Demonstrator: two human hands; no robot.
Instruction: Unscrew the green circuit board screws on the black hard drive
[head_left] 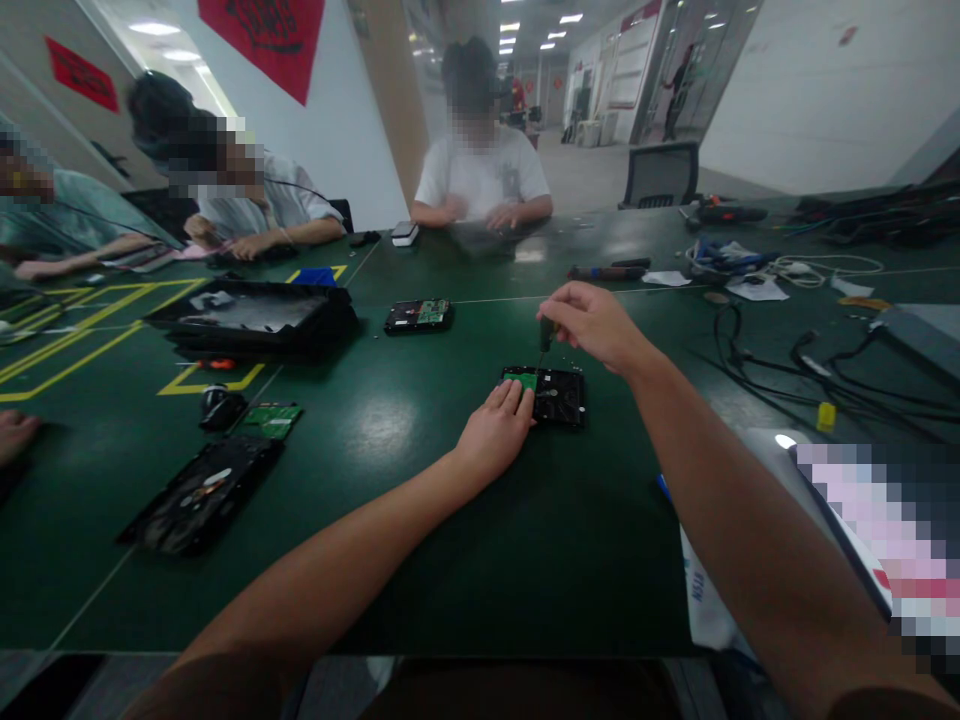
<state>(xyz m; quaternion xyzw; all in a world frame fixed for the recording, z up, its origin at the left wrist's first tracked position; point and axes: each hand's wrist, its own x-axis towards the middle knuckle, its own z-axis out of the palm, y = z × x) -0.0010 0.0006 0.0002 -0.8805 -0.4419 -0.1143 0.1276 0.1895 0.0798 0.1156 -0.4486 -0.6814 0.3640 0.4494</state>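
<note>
The right hand point(592, 325) is closed around the handle of a small screwdriver point(545, 340), held upright with its tip down on the hard drive point(551, 395) that lies flat on the green table point(390, 540). The left hand point(499, 430) rests palm down with fingers spread flat, pressing on the near left corner of the same drive, where a green circuit board point(525, 381) shows just beyond the fingertips.

Further left, a black tray point(251, 320) sits on the table, holding something flat and pale; what it is cannot be made out. Nearer the front left lies an opened drive casing point(199, 495), with a loose green board point(271, 418) and a dark round object point(217, 405) just beside it. Another drive point(418, 316) with a green board lies beyond, near the table's middle.

To the right, black cables point(787, 360) sprawl across the surface, with white papers point(754, 288) and a dark tool point(604, 271) further back. Yellow tape lines point(97, 320) mark the table's left part.

Three other people sit on the far and left sides, their hands on the table. Behind them are white walls with red hangings point(266, 35), an office chair point(660, 175), and a long corridor under ceiling lights.
</note>
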